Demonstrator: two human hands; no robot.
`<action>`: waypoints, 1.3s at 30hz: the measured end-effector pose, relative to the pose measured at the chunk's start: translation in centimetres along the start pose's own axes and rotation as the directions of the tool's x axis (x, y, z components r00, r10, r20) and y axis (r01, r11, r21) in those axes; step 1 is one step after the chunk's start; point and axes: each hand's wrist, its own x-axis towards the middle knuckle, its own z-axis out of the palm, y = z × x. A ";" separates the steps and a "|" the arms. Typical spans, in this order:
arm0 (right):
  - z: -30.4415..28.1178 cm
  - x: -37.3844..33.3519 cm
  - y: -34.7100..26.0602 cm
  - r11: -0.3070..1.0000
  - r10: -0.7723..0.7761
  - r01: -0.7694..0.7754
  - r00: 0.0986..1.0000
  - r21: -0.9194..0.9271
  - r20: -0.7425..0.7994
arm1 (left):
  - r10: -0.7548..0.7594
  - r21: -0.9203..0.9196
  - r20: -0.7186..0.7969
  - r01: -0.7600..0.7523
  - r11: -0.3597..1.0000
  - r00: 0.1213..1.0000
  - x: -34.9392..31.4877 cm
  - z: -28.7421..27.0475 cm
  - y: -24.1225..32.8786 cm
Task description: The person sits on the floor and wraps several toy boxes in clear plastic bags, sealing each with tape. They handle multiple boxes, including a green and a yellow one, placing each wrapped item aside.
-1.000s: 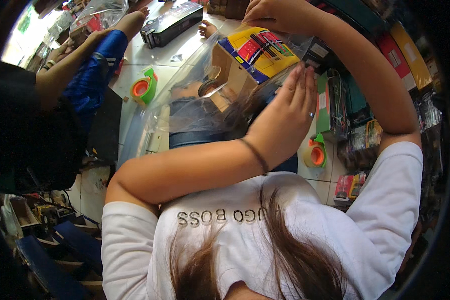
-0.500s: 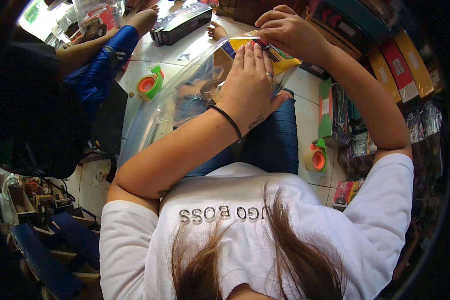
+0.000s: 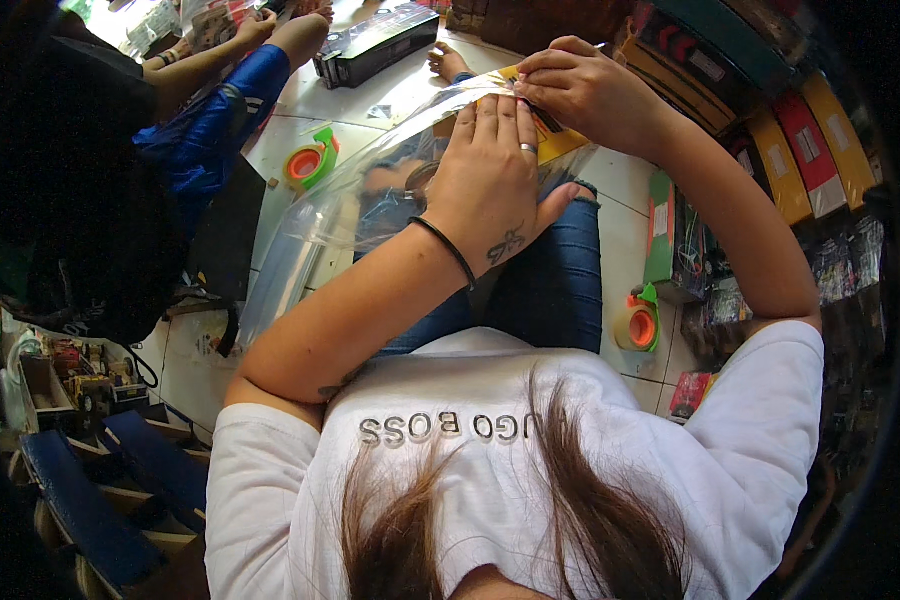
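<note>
A clear plastic bag [image 3: 345,205] lies across my jeans-covered legs, with a yellow printed flat box or card [image 3: 567,143] under its film at the far right. My left hand [image 3: 495,165] presses flat on the film, fingers stretched out side by side. Just beyond and to its right, my right hand [image 3: 582,88] pinches the film by its far edge, thumb against bent fingers. What lies under my left palm is hidden. The film covers a brownish round shape that I cannot make out.
Green tape dispensers with orange hubs stand on the tiled floor, one at left [image 3: 312,163], another at right [image 3: 637,322]. A black case [image 3: 380,45] sits at the back. Boxes [image 3: 805,145] crowd the right. Someone in blue shorts [image 3: 210,125] handles a wrapped item at left.
The view has shifted slightly. The film has been drawn further over the yellow piece, which shows less. My left hand still presses flat; my right hand still pinches the edge.
</note>
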 end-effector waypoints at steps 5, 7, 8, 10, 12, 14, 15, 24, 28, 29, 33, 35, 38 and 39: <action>-0.8 -0.8 -1.6 0.997 0.070 -0.069 0.997 -0.036 0.024 | 0.027 0.006 -0.009 -0.027 1.000 1.000 0.1 -2.9 2.0; -1.1 -1.0 -2.1 0.995 0.102 -0.103 0.995 -0.010 -0.005 | 0.100 -0.086 0.019 -0.098 0.991 0.995 0.2 -3.9 2.9; -1.1 -1.1 -2.3 0.987 0.136 -0.133 0.990 0.094 -0.031 | 0.192 -0.077 -0.238 -0.215 0.973 0.952 0.3 -4.0 3.2; -1.2 -1.1 -2.4 0.993 0.112 -0.113 0.993 0.023 0.024 | 0.086 0.053 -0.164 -0.078 0.996 0.983 1.0 -3.5 2.9; -1.1 -1.1 -2.4 0.995 0.093 -0.092 0.995 -0.039 0.023 | 0.009 0.165 0.032 -0.014 0.986 0.999 1.1 -2.6 2.1; -1.0 -1.2 -2.2 0.995 0.083 -0.081 0.996 -0.064 0.036 | 0.043 0.209 0.010 -0.044 0.977 0.999 0.8 -1.6 1.3; -0.8 -1.2 -2.1 0.993 0.091 -0.088 0.995 -0.075 0.047 | 0.037 0.228 0.103 -0.060 0.972 0.994 0.5 -1.2 1.0; -0.2 -1.0 -3.1 0.974 0.218 -0.216 0.975 -0.071 0.032 | 0.098 0.178 0.004 -0.097 0.979 0.995 -0.2 -1.7 -0.3; 0.8 -3.7 -3.0 0.962 0.205 -0.239 0.951 -0.133 -0.233 | 0.117 0.185 0.018 -0.118 0.976 0.993 -0.6 -1.8 -0.6; 1.2 -5.5 -3.3 0.919 0.345 -0.382 0.898 -0.096 -0.274 | 0.133 0.187 0.003 -0.131 0.974 0.991 -0.7 -1.7 -0.6; 3.3 -18.8 -7.8 0.400 0.915 -0.891 0.376 0.215 -0.145 | 0.108 0.169 0.002 -0.107 0.980 0.994 -0.9 -1.6 -0.5; 5.2 -27.0 -13.2 0.048 0.960 -0.992 0.014 -0.115 0.279 | 0.095 0.139 0.004 -0.094 0.986 0.995 -1.0 -1.7 -0.6; 8.4 -37.0 -23.4 -0.129 0.864 -0.939 -0.265 -0.320 0.428 | 0.075 0.096 0.011 -0.076 0.993 0.997 -1.2 -2.1 -0.8; 9.7 -39.3 -26.2 -0.169 0.837 -0.895 -0.351 -0.413 0.420 | 0.081 0.097 0.019 -0.083 0.992 0.997 -1.3 -2.1 -0.9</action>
